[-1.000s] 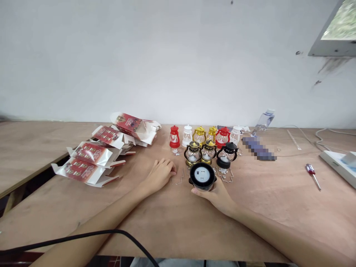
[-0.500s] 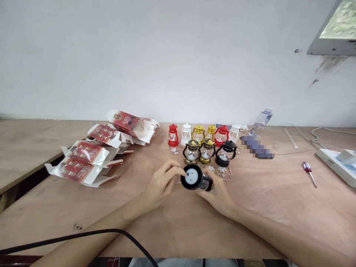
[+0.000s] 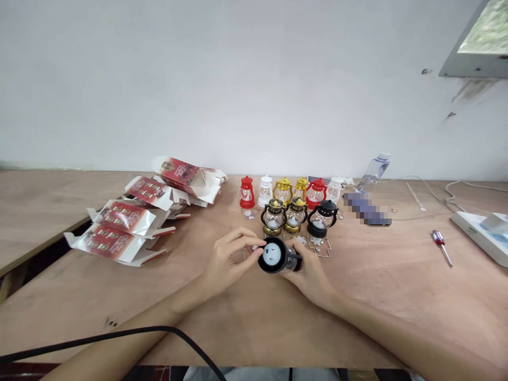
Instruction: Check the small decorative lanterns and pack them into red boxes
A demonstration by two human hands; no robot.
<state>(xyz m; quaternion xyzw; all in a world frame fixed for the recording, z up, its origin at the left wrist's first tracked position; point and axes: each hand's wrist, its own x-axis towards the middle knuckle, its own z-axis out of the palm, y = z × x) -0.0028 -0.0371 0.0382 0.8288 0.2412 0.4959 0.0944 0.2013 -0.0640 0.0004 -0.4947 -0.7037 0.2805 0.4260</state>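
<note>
A black lantern (image 3: 291, 260) lies on its side in my right hand (image 3: 311, 275), whose fingers wrap round its body. Its open base faces me and shows a white disc (image 3: 272, 254) inside a black rim. At the left edge of that rim is my left hand (image 3: 232, 259), thumb and forefinger brought close together; whether something small is between them is too small to tell. Just behind stand two bronze lanterns (image 3: 273, 218) and another black lantern (image 3: 322, 219). Red, white and gold lanterns (image 3: 283, 191) form a row farther back.
Opened red and white boxes (image 3: 123, 217) are heaped at the left. Thin wire pieces (image 3: 326, 248) lie by the lanterns. To the right are a bottle (image 3: 373, 173), a blurred dark object (image 3: 367, 209), a screwdriver (image 3: 441, 246) and a power strip (image 3: 482, 235). A black cable (image 3: 99, 336) crosses the lower left.
My left thumb has come up to the lantern's rim beside the forefinger. The lantern has shifted very slightly left in my right hand.
</note>
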